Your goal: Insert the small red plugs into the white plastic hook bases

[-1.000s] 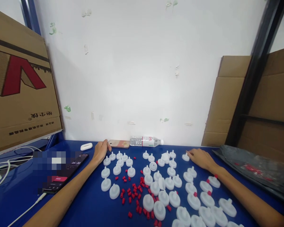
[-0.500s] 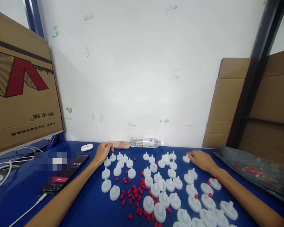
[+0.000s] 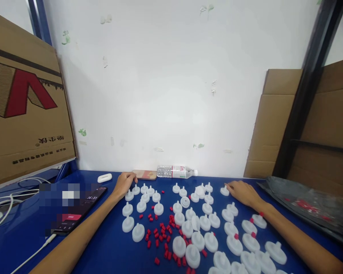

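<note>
Dozens of white discs (image 3: 198,240) sat in front of bottle (image 3: 174,172), mostly stems up, seemingly because broad bases lay flat; red pieces (image 3: 157,261) scattered among them. Left hand (image 3: 125,183) rested left of bottle, near pink case (image 3: 145,174); right hand (image 3: 242,191) right of bottle, beside outlying disc (image 3: 224,190); neither grip could be told.

A blue workbench (image 3: 108,243) set against a scuffed white wall (image 3: 160,95) suggests a small workshop or packing room. Dozens of like white discs (image 3: 179,246) and loose red caps (image 3: 157,261) are spread across it in bulk, with more red pieces (image 3: 305,205) inside a dark plastic bag (image 3: 334,225) at right. A large printed carton (image 3: 25,127), brown cardboard (image 3: 274,125) at right and metal posts (image 3: 304,99) frame the workbench.
</note>
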A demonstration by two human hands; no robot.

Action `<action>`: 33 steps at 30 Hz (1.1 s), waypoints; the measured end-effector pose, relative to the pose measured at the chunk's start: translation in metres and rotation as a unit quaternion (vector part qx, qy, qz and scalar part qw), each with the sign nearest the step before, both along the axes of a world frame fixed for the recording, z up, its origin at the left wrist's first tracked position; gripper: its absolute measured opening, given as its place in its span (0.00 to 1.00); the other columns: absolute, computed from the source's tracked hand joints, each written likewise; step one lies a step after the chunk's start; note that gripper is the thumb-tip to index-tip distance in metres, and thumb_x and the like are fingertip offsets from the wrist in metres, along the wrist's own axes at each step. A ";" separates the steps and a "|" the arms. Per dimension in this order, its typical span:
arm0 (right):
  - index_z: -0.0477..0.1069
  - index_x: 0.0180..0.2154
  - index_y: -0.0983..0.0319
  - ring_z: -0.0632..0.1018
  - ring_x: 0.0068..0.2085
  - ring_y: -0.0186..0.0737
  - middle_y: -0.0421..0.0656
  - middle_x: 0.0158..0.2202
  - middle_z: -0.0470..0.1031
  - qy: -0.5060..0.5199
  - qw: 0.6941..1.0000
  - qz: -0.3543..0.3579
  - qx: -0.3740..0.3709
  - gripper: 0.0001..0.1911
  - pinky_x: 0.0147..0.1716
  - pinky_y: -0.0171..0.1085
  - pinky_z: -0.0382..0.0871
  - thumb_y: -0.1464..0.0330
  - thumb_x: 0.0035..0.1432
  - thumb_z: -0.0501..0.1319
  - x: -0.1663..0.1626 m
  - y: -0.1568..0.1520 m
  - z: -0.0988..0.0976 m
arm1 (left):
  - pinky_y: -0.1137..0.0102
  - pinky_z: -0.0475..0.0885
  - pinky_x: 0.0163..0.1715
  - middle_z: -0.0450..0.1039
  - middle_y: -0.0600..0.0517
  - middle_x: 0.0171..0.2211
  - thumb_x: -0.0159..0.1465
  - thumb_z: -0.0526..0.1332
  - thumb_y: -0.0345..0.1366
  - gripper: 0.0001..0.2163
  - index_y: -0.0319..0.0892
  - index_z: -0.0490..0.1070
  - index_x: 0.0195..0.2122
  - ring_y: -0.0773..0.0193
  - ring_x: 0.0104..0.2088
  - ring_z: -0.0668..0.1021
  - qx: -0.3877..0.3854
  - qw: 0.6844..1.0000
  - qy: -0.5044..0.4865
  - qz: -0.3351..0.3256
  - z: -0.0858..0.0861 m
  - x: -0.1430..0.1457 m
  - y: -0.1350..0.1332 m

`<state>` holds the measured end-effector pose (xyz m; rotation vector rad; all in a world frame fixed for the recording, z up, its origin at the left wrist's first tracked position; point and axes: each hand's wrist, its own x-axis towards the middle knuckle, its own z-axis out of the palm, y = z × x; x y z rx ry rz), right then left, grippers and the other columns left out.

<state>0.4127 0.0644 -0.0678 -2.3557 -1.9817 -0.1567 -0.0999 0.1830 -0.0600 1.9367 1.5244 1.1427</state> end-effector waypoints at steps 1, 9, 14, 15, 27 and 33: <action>0.74 0.45 0.63 0.79 0.44 0.42 0.45 0.45 0.78 0.001 1.000 0.000 0.000 0.17 0.48 0.48 0.74 0.56 0.69 0.60 0.000 0.000 0.000 | 0.58 0.79 0.45 0.75 0.47 0.51 0.70 0.63 0.42 0.15 0.39 0.73 0.53 0.55 0.46 0.80 0.000 1.000 0.001 0.000 0.000 0.000 0.000; 0.74 0.45 0.63 0.79 0.44 0.41 0.44 0.44 0.78 0.006 1.000 0.000 0.001 0.17 0.47 0.48 0.75 0.56 0.69 0.60 0.000 0.000 0.000 | 0.58 0.79 0.44 0.75 0.47 0.51 0.70 0.63 0.42 0.15 0.40 0.72 0.53 0.55 0.46 0.80 0.010 1.000 0.013 0.003 -0.001 0.000 0.002; 0.74 0.45 0.63 0.79 0.44 0.42 0.44 0.44 0.78 0.022 1.000 0.002 0.007 0.17 0.48 0.48 0.74 0.56 0.69 0.60 0.002 0.001 -0.002 | 0.58 0.79 0.44 0.75 0.47 0.51 0.70 0.63 0.42 0.15 0.39 0.73 0.53 0.55 0.46 0.80 0.031 0.999 0.028 -0.001 0.002 0.002 -0.003; 0.74 0.45 0.63 0.79 0.45 0.42 0.44 0.44 0.77 0.027 1.000 0.003 0.009 0.17 0.48 0.48 0.74 0.56 0.69 0.60 0.002 0.001 -0.003 | 0.59 0.79 0.44 0.75 0.47 0.50 0.70 0.63 0.42 0.15 0.39 0.73 0.52 0.55 0.45 0.80 0.037 0.999 0.034 -0.003 0.004 0.002 -0.005; 0.71 0.50 0.60 0.76 0.30 0.38 0.41 0.32 0.77 0.279 0.957 0.076 -0.001 0.24 0.36 0.41 0.72 0.50 0.70 0.49 0.030 0.004 0.000 | 0.54 0.71 0.52 0.77 0.49 0.42 0.70 0.62 0.39 0.08 0.39 0.75 0.41 0.56 0.48 0.77 0.168 0.966 0.182 -0.071 0.045 0.023 -0.044; 0.70 0.54 0.57 0.81 0.35 0.42 0.45 0.41 0.81 0.420 0.893 0.151 -0.063 0.26 0.34 0.38 0.70 0.51 0.61 0.54 0.034 -0.011 0.018 | 0.52 0.69 0.52 0.79 0.45 0.42 0.67 0.58 0.38 0.09 0.43 0.78 0.39 0.46 0.48 0.74 0.206 0.943 0.237 -0.113 0.046 0.035 -0.060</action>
